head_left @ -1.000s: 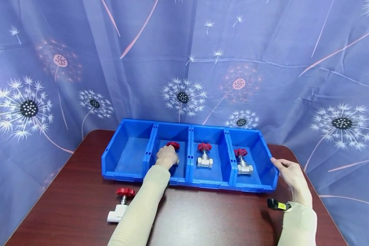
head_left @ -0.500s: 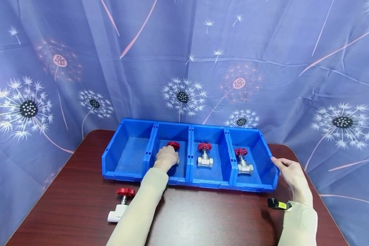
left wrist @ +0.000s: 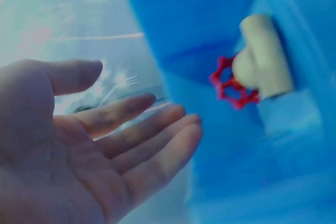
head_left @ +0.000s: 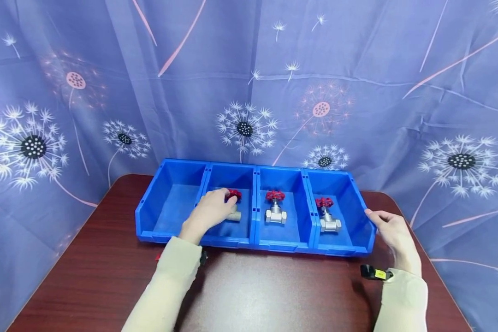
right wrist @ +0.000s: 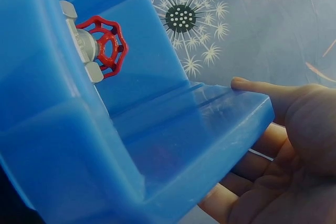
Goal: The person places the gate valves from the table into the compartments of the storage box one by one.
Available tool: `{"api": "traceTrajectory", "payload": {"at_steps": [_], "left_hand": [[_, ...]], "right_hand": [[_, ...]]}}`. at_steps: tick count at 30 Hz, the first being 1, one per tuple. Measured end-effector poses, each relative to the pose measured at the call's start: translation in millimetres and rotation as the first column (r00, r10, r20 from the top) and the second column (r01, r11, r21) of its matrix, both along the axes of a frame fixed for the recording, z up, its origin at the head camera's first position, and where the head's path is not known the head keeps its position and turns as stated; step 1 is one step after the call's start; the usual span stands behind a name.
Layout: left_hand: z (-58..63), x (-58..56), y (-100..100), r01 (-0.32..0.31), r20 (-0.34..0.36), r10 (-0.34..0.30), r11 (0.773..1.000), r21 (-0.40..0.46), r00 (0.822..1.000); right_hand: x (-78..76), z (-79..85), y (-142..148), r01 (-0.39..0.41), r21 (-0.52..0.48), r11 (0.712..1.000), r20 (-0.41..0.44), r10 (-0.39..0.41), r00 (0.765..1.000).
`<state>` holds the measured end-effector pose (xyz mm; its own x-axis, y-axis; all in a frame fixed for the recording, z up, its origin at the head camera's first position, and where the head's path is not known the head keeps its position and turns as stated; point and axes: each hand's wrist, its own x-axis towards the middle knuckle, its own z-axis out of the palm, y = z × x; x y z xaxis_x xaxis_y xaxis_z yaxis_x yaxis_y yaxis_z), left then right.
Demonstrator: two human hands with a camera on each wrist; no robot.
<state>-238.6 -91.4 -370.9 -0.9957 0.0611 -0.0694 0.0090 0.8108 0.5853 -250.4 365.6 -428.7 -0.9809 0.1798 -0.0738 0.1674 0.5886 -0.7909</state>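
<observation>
My left hand (head_left: 209, 210) is over the second blue bin from the left, fingers extended and holding nothing. Beside it in that bin stands a beige valve (head_left: 235, 216) with a red handwheel; the left wrist view shows the valve (left wrist: 268, 59) apart from the fingertips. My right hand (head_left: 394, 235) grips the outer side wall of the rightmost blue bin (right wrist: 210, 140), thumb at the top edge and fingers round the outside. Inside that bin is a metal valve (head_left: 330, 224) with a red handwheel. A similar metal valve (head_left: 276, 215) stands in the third bin.
The bins form a joined row at the back of the brown table (head_left: 274, 290). Nothing lies in the leftmost bin (head_left: 174, 210). A red bit of handwheel (head_left: 158, 257) shows beside my left forearm, which hides the rest. A patterned curtain (head_left: 182, 115) hangs behind.
My left hand has let go of the beige valve and drawn back to the left, fingers opening. The left forearm now covers the white valve on the table. My right hand keeps its grip.
</observation>
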Motion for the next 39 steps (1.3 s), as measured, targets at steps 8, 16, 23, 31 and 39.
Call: {"api": "traceTrajectory", "payload": {"at_steps": [8, 16, 23, 31, 39], "left_hand": [[11.0, 28.0, -28.6, 0.09, -0.008, -0.09, 0.996, 0.01, 0.996], [5.2, 54.4, -56.7, 0.12, -0.066, -0.116, 0.991, 0.059, 0.991], [-2.8, 78.5, -78.9, 0.145, -0.057, -0.142, 0.988, 0.052, 0.988], [-25.9, 106.1, -105.0, 0.146, 0.007, -0.145, 0.989, -0.025, 0.989], [-45.6, 126.6, -122.1, 0.056, -0.045, -0.06, 0.995, -0.082, 0.997]], "right_hand": [[0.1, 2.2, 1.4, 0.0, 0.026, 1.0, -0.008, 0.0, 1.0], [-1.2, 0.6, -1.1, 0.002, 0.007, 1.0, 0.026, -0.002, 1.0], [-1.0, -1.4, -0.2, 0.012, -0.009, 1.0, 0.003, -0.012, 1.0], [-0.5, -2.8, -0.4, 0.034, -0.024, 0.999, -0.006, -0.034, 0.999], [0.2, -2.0, -0.4, 0.026, -0.036, 0.999, -0.006, -0.026, 1.0]]}}
